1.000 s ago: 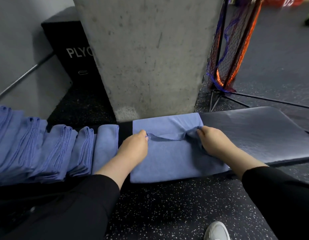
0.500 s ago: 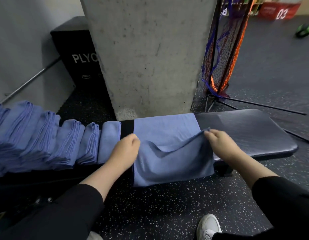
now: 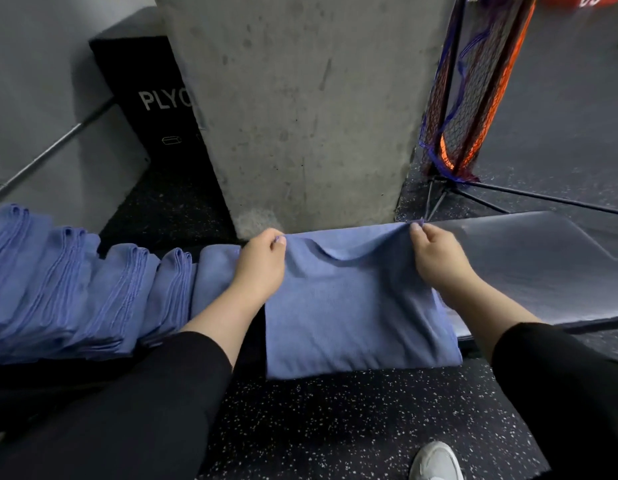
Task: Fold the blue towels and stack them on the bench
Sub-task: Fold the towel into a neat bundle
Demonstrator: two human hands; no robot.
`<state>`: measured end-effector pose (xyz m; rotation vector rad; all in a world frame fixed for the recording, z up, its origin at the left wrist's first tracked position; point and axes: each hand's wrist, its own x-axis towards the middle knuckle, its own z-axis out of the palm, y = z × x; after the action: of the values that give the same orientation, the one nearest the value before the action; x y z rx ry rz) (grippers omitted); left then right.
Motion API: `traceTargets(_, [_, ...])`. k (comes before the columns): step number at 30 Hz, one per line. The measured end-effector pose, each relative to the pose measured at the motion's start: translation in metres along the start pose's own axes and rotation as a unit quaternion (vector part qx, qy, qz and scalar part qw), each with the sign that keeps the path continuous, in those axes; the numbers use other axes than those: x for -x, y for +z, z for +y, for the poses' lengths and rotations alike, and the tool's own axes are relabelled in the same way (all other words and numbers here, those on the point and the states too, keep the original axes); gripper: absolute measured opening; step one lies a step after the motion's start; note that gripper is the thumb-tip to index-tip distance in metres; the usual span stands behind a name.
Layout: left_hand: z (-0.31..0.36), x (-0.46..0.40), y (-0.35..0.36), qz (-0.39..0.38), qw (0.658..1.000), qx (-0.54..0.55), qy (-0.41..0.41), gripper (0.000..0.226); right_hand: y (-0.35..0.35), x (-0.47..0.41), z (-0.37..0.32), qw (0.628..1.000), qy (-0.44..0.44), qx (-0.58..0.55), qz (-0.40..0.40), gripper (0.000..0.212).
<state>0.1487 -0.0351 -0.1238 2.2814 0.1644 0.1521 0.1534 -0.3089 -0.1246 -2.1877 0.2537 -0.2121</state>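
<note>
A blue towel (image 3: 352, 313) lies across the dark padded bench (image 3: 542, 268), its near part hanging over the bench's front edge. My left hand (image 3: 260, 268) pinches the towel's far left corner. My right hand (image 3: 439, 258) pinches its far right corner, both at the far edge of the bench. A slack wrinkle runs between the two hands. To the left, several folded blue towels (image 3: 75, 282) lean in a row along the bench.
A concrete pillar (image 3: 300, 109) stands directly behind the bench. A black plyo box (image 3: 148, 102) sits at the back left, a metal bar beside it. A netted frame (image 3: 473, 91) with legs stands at the back right. My white shoe (image 3: 435, 462) is on the speckled floor.
Both hands have carried the towel's lifted edge away from me to the far side of the bench, laying that layer over the towel so that it is doubled.
</note>
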Motion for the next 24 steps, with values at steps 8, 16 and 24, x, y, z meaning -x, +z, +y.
traceTargets(8, [-0.021, -0.007, 0.024, -0.108, 0.97, -0.215, 0.048, 0.029, 0.014, -0.006, 0.012, 0.979, -0.003, 0.18, -0.098, 0.037])
traceTargets(16, [-0.019, 0.017, 0.007, -0.19, 0.947, -0.259, 0.014, 0.028, -0.009, 0.017, -0.001, 0.918, 0.011, 0.316, -0.239, 0.03])
traceTargets(24, [-0.004, 0.049, -0.028, -0.28, 0.933, -0.227, 0.023, 0.029, -0.044, 0.047, -0.013, 0.897, -0.031, 0.306, -0.317, 0.034])
